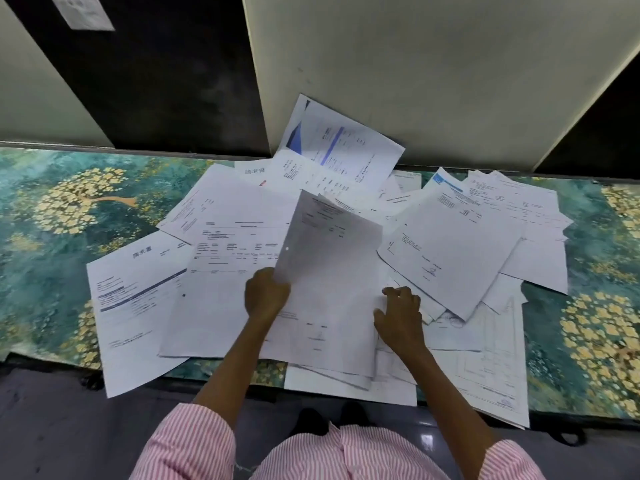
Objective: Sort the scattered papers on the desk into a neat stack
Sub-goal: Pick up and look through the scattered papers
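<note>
Pinching a raised sheet (pixel 332 271) in my left hand (pixel 266 294), right hand (pixel 400 311) curled, grip unclear, I risk dragging overhanging papers (pixel 346 389) off the table (pixel 52 237) at its near edge.

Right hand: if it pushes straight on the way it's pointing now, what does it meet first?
Most likely the right edge of the raised sheet that the left hand holds; the right hand points forward-left toward it. Depth is unclear, so it may already touch.
</note>
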